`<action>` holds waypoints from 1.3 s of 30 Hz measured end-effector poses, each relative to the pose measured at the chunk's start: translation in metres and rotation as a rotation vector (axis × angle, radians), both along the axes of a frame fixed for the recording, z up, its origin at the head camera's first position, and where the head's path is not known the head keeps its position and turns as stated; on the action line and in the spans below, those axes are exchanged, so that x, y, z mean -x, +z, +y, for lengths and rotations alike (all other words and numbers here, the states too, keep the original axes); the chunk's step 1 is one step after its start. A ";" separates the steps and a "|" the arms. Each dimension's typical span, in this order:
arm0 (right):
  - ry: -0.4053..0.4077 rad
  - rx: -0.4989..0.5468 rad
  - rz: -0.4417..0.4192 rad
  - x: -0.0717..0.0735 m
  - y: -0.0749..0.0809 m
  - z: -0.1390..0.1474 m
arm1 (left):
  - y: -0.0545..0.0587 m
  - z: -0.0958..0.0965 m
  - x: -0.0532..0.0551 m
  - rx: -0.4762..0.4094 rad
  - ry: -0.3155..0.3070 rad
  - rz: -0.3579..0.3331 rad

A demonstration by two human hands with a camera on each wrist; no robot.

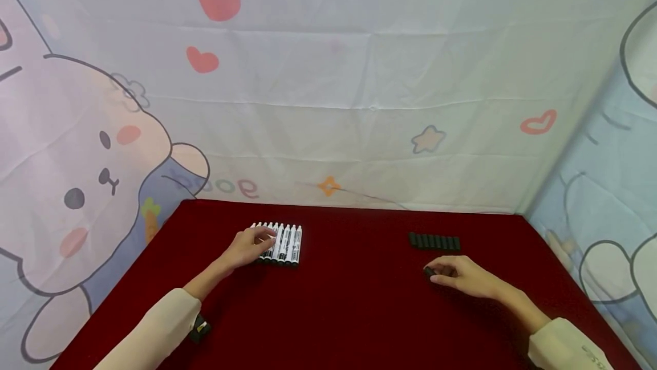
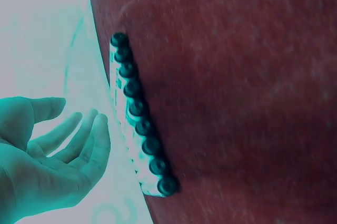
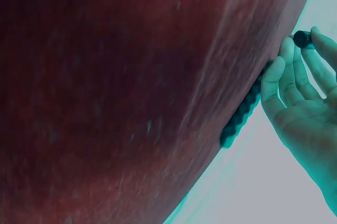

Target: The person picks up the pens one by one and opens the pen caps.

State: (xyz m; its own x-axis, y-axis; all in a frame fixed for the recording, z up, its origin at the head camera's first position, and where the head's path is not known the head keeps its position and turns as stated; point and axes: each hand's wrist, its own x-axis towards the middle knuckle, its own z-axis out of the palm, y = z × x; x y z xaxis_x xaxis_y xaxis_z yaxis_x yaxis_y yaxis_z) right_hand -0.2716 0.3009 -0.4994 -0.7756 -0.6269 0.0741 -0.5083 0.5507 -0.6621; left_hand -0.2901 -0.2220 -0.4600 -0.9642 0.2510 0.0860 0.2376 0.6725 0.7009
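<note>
A row of white markers (image 1: 287, 244) lies side by side on the red cloth, their dark ends toward the person. My left hand (image 1: 248, 246) hovers over the left part of this row, hiding some of the markers. In the left wrist view its fingers (image 2: 95, 145) are loosely bent with nothing between them. My right hand (image 1: 469, 276) pinches a small black marker cap (image 3: 302, 39) between thumb and finger, above the cloth. Just beyond that hand, a row of black caps (image 1: 435, 242) lies close together.
Dark red cloth (image 1: 349, 301) covers the table. A dark object (image 1: 200, 327) with a small yellowish patch shows beside the left sleeve. Printed fabric (image 1: 308, 73) hangs behind the table's back edge and along its sides.
</note>
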 end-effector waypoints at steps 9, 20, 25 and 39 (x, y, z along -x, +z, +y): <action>-0.151 0.021 0.010 0.016 0.001 0.022 | -0.003 0.019 -0.007 0.013 -0.174 0.025; -0.404 0.068 -0.008 0.024 0.002 0.038 | -0.015 0.027 -0.019 -0.027 -0.388 0.008; -0.482 0.091 0.001 0.024 -0.002 0.040 | -0.019 0.028 -0.024 -0.032 -0.422 -0.014; -0.632 0.112 -0.065 0.029 -0.006 0.045 | -0.020 0.033 -0.032 -0.028 -0.436 -0.022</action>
